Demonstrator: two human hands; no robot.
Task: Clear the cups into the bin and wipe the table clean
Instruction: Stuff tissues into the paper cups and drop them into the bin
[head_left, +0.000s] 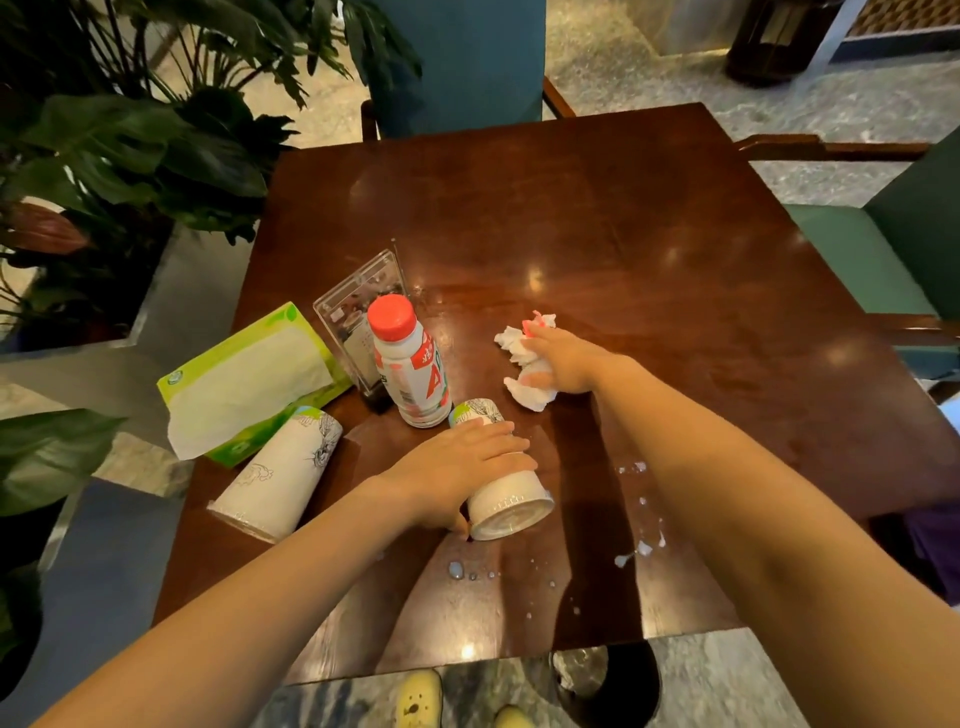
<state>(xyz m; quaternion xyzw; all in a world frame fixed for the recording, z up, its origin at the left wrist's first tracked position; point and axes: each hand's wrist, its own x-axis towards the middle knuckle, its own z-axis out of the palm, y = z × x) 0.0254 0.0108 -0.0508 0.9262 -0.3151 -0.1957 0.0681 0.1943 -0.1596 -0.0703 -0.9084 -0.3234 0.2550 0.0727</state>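
Two white paper cups lie on their sides on the dark wooden table (597, 208). My left hand (467, 462) is wrapped over the nearer cup (506, 506), whose sealed top faces me. The other cup (280, 473) lies untouched near the table's left edge. My right hand (566, 358) presses a crumpled white tissue (524, 364) onto the tabletop, a bit right of the bottle. White liquid drops (641, 545) dot the wood between my forearms and near the front edge.
A milk bottle with a red cap (408, 364) stands upright just behind the held cup. A clear acrylic sign holder (358, 306) and a green tissue pack (249, 379) sit at the left. Plants crowd the left side; green chairs (883, 249) stand right and behind.
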